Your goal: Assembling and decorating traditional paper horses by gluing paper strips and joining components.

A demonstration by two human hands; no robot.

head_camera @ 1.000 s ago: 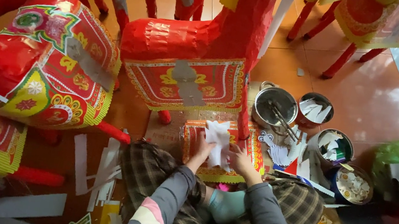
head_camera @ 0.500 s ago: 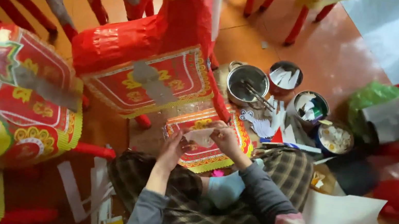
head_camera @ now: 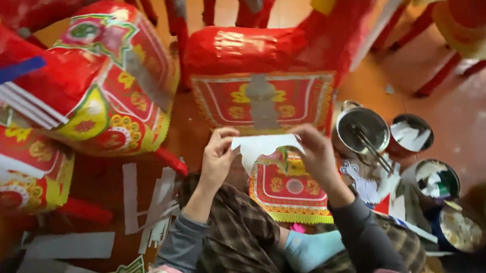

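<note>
1. Several large red paper horse figures crowd the floor (head_camera: 485, 126): the nearest red horse (head_camera: 259, 63) stands right ahead of the seated person and already carries a printed saddle panel (head_camera: 261, 98) in red, yellow and green on its flank, with a grey strip down the panel's middle. The horse at left (head_camera: 106, 73) is papered with similar ornament, so, judging by how they look, the covering of these bodies is largely done.
2. One decorated panel with yellow fringe (head_camera: 289, 190) lies flat on the floor just before the person's knees, not fixed to any figure.
3. Both hands hold up a white paper piece (head_camera: 264, 146) between that fringed panel and the nearest horse. The left hand (head_camera: 218, 158) pinches its left edge; the right hand (head_camera: 316, 156) pinches its upper right edge. It appears not yet stuck to anything.
4. Loose white paper strips (head_camera: 148, 205) lie scattered on the floor at the person's left.
5. Four round containers sit at the right:
   - a metal pot (head_camera: 363, 129) with sticks or brushes resting across it;
   - a dark bowl (head_camera: 411, 135) holding white scraps;
   - a tin (head_camera: 437, 181) with pale contents, too blurred to identify;
   - a bowl (head_camera: 461, 229) of whitish stuff, possibly paste.
</note>
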